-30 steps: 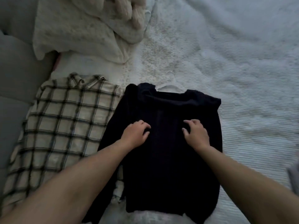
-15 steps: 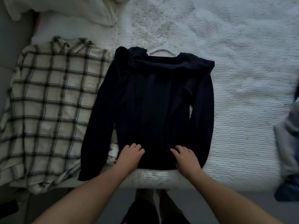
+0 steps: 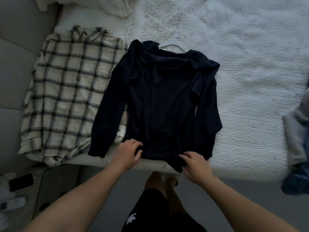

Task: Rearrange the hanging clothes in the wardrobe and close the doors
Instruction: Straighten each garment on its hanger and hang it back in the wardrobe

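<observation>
Progress: early. Plaid shirt (image 3: 66, 96) at 9 o'clock, flat on bed (image 3: 250, 81). Dark top (image 3: 160, 101) centre, on hanger (image 3: 173, 45), hook toward 12. No wardrobe in view; hanging and door-closing left. Left hand (image 3: 127, 153) curled on hem, 7 o'clock corner. Right hand (image 3: 194, 163) pinching hem, 5 o'clock corner.

Bare arms, black shorts

Both forearms are bare to the left hand (image 3: 127, 154) and right hand (image 3: 194, 164), no sleeves, watch or rings showing. Below the hands, black shorts (image 3: 157, 213) carry a small white trefoil logo (image 3: 131, 218); the legs beneath are bare.
</observation>
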